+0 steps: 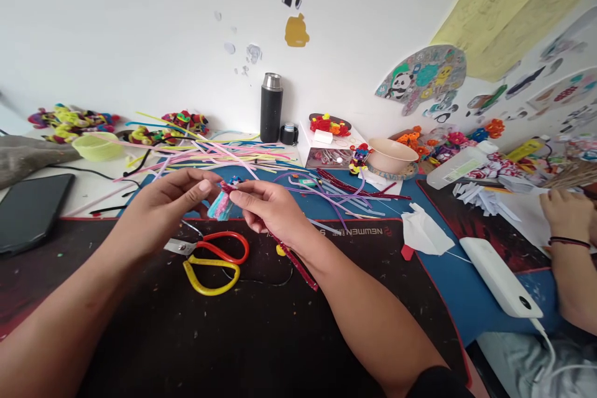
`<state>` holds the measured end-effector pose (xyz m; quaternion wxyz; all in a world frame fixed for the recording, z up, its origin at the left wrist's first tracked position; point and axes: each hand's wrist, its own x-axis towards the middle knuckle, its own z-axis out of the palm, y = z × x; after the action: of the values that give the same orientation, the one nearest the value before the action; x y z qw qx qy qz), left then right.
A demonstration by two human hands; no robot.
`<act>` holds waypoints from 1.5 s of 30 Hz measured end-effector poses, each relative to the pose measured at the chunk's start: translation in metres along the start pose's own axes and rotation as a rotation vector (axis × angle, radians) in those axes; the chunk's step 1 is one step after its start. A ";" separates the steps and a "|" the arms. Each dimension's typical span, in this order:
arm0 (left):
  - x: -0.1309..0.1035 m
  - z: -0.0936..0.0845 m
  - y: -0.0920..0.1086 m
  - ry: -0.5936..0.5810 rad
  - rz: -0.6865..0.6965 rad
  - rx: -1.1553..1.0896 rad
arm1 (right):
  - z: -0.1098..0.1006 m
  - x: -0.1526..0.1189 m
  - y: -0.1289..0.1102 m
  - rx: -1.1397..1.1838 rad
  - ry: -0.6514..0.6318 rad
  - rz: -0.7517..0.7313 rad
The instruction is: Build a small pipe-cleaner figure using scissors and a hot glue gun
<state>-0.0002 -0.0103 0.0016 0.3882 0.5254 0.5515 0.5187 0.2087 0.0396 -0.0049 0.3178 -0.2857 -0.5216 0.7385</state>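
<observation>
Both my hands meet above the dark mat around a small pipe-cleaner figure [219, 207], light blue and pink with a dark red top. My left hand [170, 208] pinches it from the left, thumb and fingers closed. From the other side, my right hand [275, 208] grips the dark red top between thumb and forefinger. A dark red pipe cleaner [298, 266] sticks out beneath the right palm toward the forearm; whether it joins the figure is hidden. Scissors [212, 291] with red and yellow handles lie just below my hands, blades partly under my left hand.
Loose pastel pipe cleaners [224, 154] spread behind my hands. A black thermos [271, 109] stands by the wall, and a beige bowl [392, 155] is right of it. A phone [35, 208] lies left, a white power bank [501, 277] right. Another person's hand [571, 214] rests at far right.
</observation>
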 end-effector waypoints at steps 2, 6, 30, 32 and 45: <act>0.001 -0.001 0.001 -0.006 0.027 0.035 | 0.000 0.001 0.002 -0.033 0.018 -0.023; 0.002 -0.002 0.003 -0.013 0.026 0.157 | -0.001 0.002 0.006 -0.093 0.035 -0.030; 0.005 0.000 0.008 0.065 -0.005 0.417 | 0.005 -0.005 -0.003 -0.328 0.094 -0.018; 0.007 -0.001 0.007 0.077 -0.006 0.504 | 0.005 -0.004 -0.003 -0.307 0.094 -0.017; -0.002 0.005 0.010 -0.093 0.070 0.185 | 0.002 0.000 0.004 -0.244 0.097 -0.051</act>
<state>0.0064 -0.0119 0.0101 0.3448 0.6014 0.5599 0.4538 0.2066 0.0372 -0.0076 0.3244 -0.3441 -0.5986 0.6465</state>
